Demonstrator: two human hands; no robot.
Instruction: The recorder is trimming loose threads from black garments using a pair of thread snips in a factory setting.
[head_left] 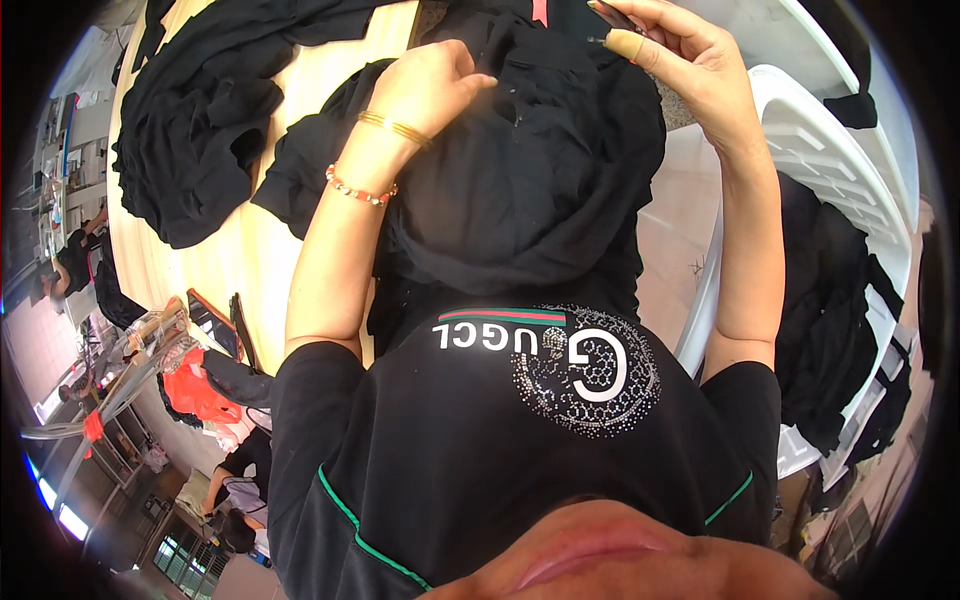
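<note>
A black garment (500,190) lies bunched across my lap and up over the table edge. My left hand (430,85) rests on its upper part, fingers curled down and closed on the cloth; the fingertips are partly hidden. At the top edge, right of the garment, my right hand (690,60) is raised and closed around small dark thread snips (618,18), which are partly cut off by the frame. A yellow covering (625,44) wraps the right thumb tip. Small light specks show on the cloth between the hands.
More black cloth (190,150) is heaped on the pale wooden table (290,90) at left. To my right stand a white plastic chair (820,130) and black garments (830,300) beside it. Red cloth (195,385) and other people are farther off at left.
</note>
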